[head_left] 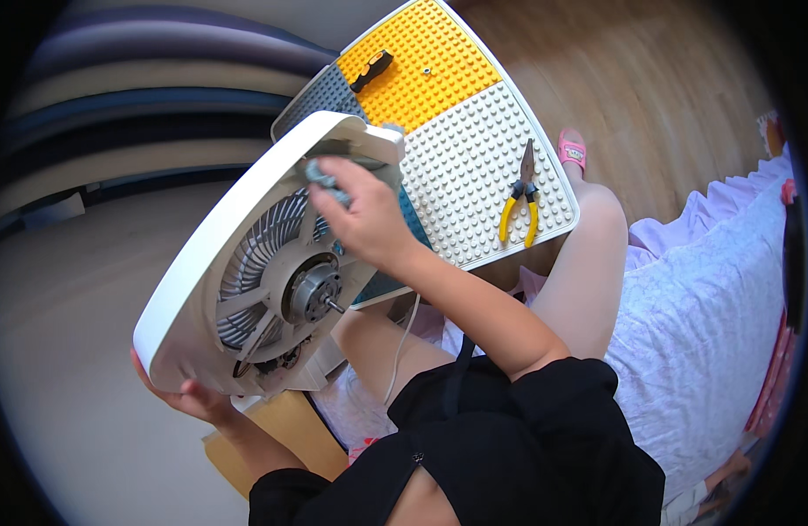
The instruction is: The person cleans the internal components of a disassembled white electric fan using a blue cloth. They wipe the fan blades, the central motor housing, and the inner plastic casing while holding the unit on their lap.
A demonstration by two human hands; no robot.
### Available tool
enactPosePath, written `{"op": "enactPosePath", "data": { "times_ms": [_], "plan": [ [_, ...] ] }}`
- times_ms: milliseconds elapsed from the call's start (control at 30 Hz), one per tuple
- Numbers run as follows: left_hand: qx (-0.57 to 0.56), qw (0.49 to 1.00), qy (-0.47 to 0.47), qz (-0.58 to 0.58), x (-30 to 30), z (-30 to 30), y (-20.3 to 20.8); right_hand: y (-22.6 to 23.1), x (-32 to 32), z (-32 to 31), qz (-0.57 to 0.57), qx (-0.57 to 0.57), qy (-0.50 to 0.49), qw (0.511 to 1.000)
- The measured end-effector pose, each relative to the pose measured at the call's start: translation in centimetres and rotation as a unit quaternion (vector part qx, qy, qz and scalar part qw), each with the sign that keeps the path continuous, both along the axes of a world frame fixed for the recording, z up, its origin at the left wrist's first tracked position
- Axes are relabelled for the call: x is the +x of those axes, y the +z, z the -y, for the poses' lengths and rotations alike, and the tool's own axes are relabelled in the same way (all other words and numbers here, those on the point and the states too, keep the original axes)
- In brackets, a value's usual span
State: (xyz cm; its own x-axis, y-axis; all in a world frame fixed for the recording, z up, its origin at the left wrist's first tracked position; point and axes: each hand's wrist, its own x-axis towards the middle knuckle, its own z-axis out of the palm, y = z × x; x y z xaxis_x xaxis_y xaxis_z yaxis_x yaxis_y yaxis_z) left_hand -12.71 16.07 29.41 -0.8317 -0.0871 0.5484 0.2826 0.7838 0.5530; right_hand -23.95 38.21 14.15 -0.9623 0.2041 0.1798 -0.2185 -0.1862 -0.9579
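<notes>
A white box fan housing [215,230] leans tilted in front of me, its front off, with ridged grey blades or vents [256,241] and a silver motor [316,294] with a bare shaft showing. My left hand [193,399] grips the housing's lower left corner, thumb on the near edge. My right hand [360,210] is closed around a crumpled grey-blue cloth [325,180], pressed at the inner upper part of the housing. Behind the fan stands a studded play table [474,158]. Yellow-handled pliers [524,197] lie on its white part.
On the yellow part of the table lie a black-handled tool [371,72] and a small metal nut [427,71]. A white cord [404,346] runs down past my leg. A bed with a pale cover [693,351] is at right; dark and light curved padded shapes [158,96] stand at left.
</notes>
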Motion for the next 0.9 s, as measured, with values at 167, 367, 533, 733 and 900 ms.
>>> {"op": "enactPosePath", "data": {
  "times_ms": [167,367,533,733,900],
  "plan": [
    [0.025,0.992,0.12,-0.021,-0.4,-1.4,-0.2,-3.6,-0.7,0.4,0.122,0.105,0.041,0.986],
    [-0.045,0.984,0.173,0.0,-1.2,-3.2,0.4,-4.5,0.8,-0.8,0.283,-0.212,-0.008,0.935],
    [-0.034,0.987,0.156,-0.009,-1.8,-3.1,0.2,-1.6,3.0,-3.8,0.234,-0.328,-0.072,0.912],
    [-0.038,0.988,0.152,-0.012,-1.2,-2.6,0.3,-1.5,4.1,-2.9,0.146,-0.063,-0.077,0.984],
    [-0.059,0.988,0.142,-0.017,-1.1,-2.2,0.2,-4.6,1.5,0.7,0.053,0.163,-0.024,0.985]
  ]
}}
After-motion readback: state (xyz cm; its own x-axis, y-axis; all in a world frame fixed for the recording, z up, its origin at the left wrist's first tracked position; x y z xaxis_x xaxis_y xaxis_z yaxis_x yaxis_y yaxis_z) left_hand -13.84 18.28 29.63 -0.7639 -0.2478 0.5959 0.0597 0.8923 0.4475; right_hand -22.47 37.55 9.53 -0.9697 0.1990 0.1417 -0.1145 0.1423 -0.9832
